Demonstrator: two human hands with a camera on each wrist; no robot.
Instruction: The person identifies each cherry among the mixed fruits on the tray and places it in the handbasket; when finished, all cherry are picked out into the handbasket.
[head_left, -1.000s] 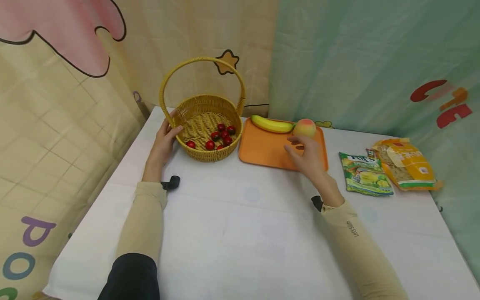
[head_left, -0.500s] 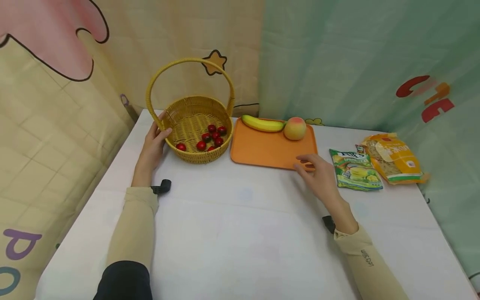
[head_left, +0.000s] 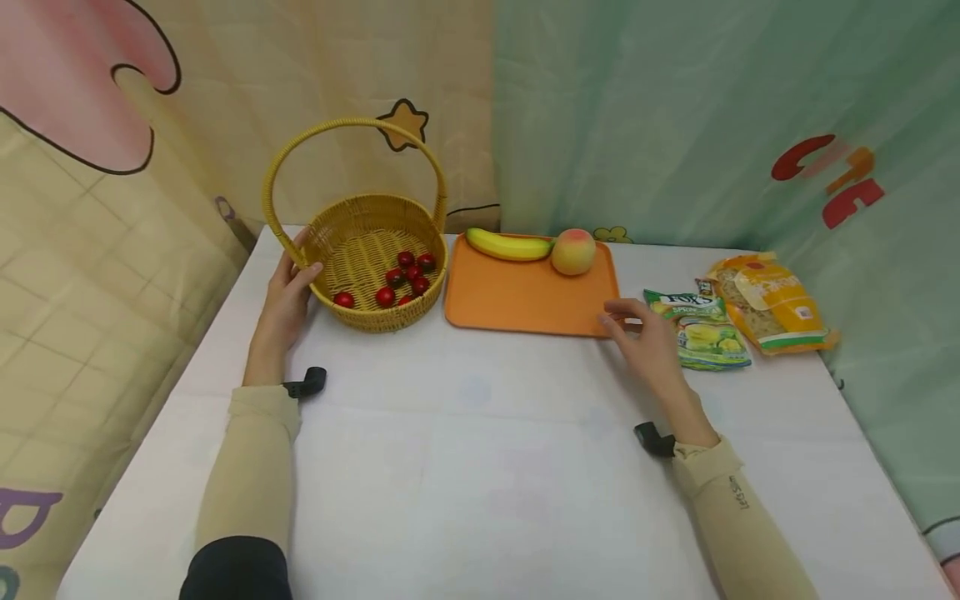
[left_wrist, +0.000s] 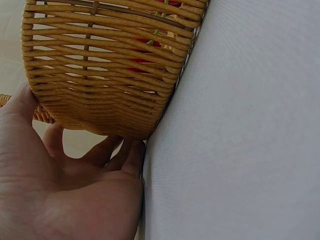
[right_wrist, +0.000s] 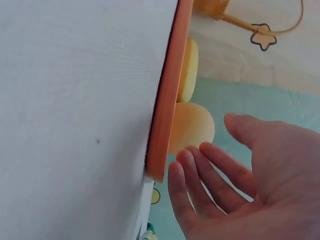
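Observation:
A yellow wicker basket point(head_left: 375, 322) with a tall arched handle stands at the back left of the table, several red cherries point(head_left: 385, 297) inside. My left hand point(head_left: 285, 304) holds its left side, the thumb at the rim by the handle's base, the other fingers along the outer wall. In the left wrist view, fingertips meet the woven wall point(left_wrist: 100, 65) low by the tabletop. My right hand point(head_left: 648, 342) is at the front right corner of an orange tray point(head_left: 517, 296), fingers loosely bent around nothing. On the tray's far side lie a banana point(head_left: 510, 246) and a peach point(head_left: 573, 252).
A green FOX'S candy bag point(head_left: 708, 333) lies just beyond my right hand, partly covered by it. Behind it to the right is an orange and yellow food bag point(head_left: 776, 304). Printed curtains point(head_left: 637, 125) hang along the back and sides of the white table point(head_left: 465, 467).
My right hand has moved from over the tray to its front right corner, beside the candy bag. My left hand keeps its hold on the basket. The head view has shifted right.

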